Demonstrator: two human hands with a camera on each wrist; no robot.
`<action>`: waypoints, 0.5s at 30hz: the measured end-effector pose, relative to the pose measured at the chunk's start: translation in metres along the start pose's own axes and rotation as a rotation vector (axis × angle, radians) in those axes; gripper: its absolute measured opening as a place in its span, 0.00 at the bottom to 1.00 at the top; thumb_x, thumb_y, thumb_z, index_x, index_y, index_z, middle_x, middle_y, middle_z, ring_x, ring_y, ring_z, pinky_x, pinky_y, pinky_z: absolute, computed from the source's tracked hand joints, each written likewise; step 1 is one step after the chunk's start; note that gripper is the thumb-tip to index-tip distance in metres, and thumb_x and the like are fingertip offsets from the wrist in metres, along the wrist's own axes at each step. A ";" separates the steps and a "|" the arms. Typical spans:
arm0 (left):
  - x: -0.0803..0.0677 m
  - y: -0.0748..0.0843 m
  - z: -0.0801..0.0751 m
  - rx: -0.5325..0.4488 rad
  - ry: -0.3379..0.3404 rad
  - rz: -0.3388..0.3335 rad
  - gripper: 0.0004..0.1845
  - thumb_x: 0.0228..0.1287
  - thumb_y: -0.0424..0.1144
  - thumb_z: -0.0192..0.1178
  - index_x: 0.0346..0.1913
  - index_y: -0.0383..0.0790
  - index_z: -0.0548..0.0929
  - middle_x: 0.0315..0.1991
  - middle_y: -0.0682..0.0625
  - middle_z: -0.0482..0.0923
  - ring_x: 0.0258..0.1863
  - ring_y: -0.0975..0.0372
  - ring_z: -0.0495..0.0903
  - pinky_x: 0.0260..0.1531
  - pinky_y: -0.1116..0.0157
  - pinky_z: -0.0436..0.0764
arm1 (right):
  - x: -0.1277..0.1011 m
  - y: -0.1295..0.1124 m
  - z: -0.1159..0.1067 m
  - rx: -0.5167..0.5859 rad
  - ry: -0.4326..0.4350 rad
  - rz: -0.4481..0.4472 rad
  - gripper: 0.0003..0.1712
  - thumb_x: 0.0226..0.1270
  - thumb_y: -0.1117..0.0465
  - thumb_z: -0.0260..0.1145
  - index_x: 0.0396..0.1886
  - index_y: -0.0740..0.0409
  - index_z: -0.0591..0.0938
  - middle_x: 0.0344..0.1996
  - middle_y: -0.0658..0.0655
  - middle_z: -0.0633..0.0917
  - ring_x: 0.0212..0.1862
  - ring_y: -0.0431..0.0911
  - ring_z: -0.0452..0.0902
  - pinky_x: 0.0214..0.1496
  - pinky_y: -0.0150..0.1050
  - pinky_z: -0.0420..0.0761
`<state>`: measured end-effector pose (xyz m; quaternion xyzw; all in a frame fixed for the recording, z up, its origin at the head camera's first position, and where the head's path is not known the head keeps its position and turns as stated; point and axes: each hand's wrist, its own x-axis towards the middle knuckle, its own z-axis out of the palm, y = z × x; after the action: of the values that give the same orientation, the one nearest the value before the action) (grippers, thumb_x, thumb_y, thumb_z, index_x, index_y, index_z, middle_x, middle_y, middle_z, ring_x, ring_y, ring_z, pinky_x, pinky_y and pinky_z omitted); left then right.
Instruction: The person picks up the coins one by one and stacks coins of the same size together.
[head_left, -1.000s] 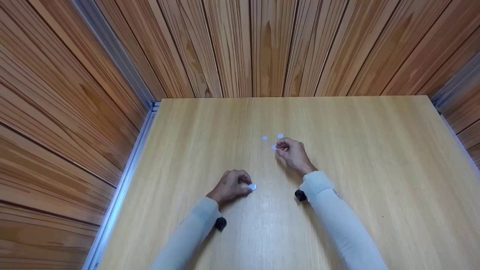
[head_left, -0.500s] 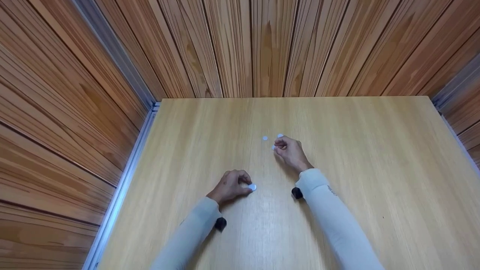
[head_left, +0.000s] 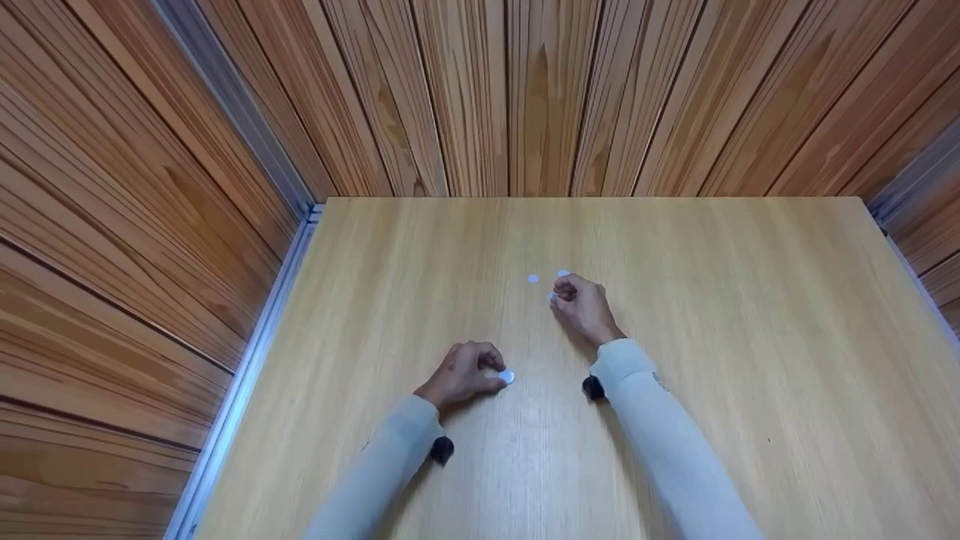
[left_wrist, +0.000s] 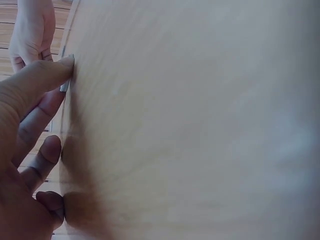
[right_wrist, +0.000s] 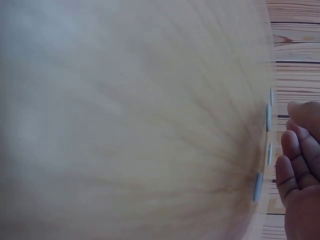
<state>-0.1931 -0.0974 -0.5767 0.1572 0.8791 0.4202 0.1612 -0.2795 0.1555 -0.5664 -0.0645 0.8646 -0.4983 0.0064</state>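
1. Pale wooden tabletop (head_left: 712, 360) fills my head view, boxed in by reddish wood-panelled walls (head_left: 465, 97), with a silver metal rail (head_left: 247, 367) running along its left edge.
2. Nearest me, two light grey sleeves (head_left: 390, 465) reach in, each with a small black wrist camera (head_left: 442, 448) strapped underneath.
3. I see the left hand (head_left: 461, 373) resting on the table with its fingers curled, thumb and fingertips pinching a small round white disc (head_left: 507, 376) that lies flat on the wood, near the middle of the near half.
4. Further out and to the right, the right hand (head_left: 583, 307) sits knuckles-up with its fingers curled in, its fingertips pinching a second small white disc (head_left: 553, 298) against the tabletop.
5. Just beyond those fingertips a third white disc (head_left: 563, 274) peeks out, touching or nearly touching the hand; I cannot tell which.
6. Left of that, a fourth white disc (head_left: 532, 279) lies alone, just apart from the hand.
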 end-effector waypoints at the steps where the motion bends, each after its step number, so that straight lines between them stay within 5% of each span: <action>1: 0.000 0.000 0.000 -0.001 -0.002 -0.010 0.10 0.55 0.39 0.75 0.39 0.49 0.85 0.36 0.61 0.82 0.40 0.65 0.78 0.48 0.61 0.76 | 0.000 0.000 0.000 -0.005 0.001 0.007 0.13 0.66 0.72 0.67 0.49 0.70 0.81 0.44 0.64 0.85 0.48 0.54 0.82 0.53 0.46 0.79; 15: 0.000 -0.002 -0.002 -0.019 -0.018 0.004 0.10 0.56 0.38 0.75 0.40 0.49 0.85 0.37 0.61 0.82 0.40 0.65 0.79 0.48 0.62 0.77 | 0.004 -0.004 -0.001 -0.015 -0.048 0.073 0.16 0.65 0.72 0.68 0.52 0.68 0.80 0.46 0.62 0.84 0.50 0.53 0.80 0.54 0.45 0.77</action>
<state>-0.1942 -0.0994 -0.5771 0.1610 0.8732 0.4275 0.1697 -0.2831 0.1538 -0.5628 -0.0451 0.8697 -0.4895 0.0449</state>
